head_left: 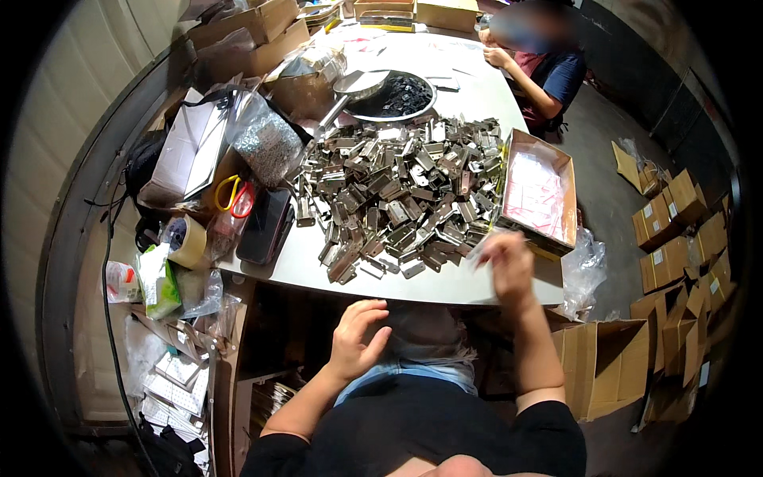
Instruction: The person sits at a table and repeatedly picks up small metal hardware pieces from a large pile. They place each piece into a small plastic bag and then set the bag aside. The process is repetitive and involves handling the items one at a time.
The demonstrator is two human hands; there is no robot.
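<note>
Metal brackets (pixel 397 199) sit heaped up front for easy reach, the left hand (pixel 358 342) hovering empty while the right hand (pixel 511 266) pinches what looks like a clear bag (pixel 475 254).

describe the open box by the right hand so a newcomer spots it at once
On the white table, find the heap of metal pieces. The open cardboard box stands at its right side, just beyond the right hand, set apart by its pink-and-white contents.
</note>
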